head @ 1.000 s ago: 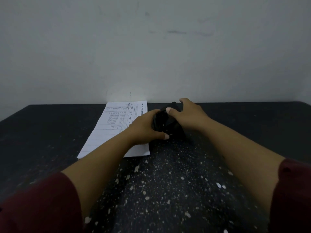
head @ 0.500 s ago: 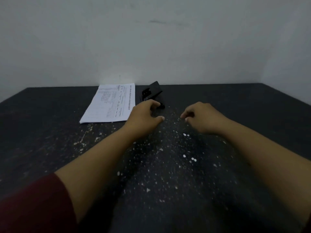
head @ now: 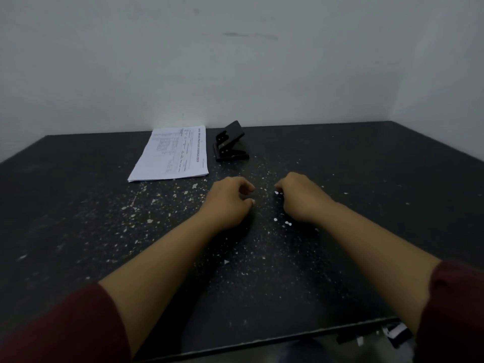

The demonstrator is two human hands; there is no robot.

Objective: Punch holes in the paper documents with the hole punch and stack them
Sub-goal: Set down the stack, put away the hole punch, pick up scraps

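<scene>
**Resting hands on a speckled black table, papers and punch set back by the wall**

Lying along the middle of the dark, black-speckled stone-like tabletop [head: 78, 218], both forearms reach forward from dark red sleeves [head: 65, 331]. The left hand [head: 227, 199] sits knuckles-up with its fingers loosely curled under and its thumb tip near the forefinger; nothing is seen in its hold. The right hand [head: 301, 197] rests just beside it, apart by a narrow gap, its fingers likewise loosely curled, with nothing clearly in its hold; whether its fingertips touch the small white paper dots [head: 288, 223] beside it cannot be told.

Farther back, near the wall, the flat stack of white printed paper documents [head: 172, 154] lies on the left of centre, its long edges running away from the person. Just beside its right edge, apart from it, stands the black metal hole punch [head: 230, 142] with its lever raised at a slant. Neither hand touches either item.

Pale flecks and chips of paper are scattered across the tabletop, thickest between the hands and the documents. A plain, pale grey-white wall [head: 235, 61] with faint smudges rises behind the table, meeting a second wall at the right corner. Below the near table edge, some blurred dark and white shapes show at the lower right.
</scene>
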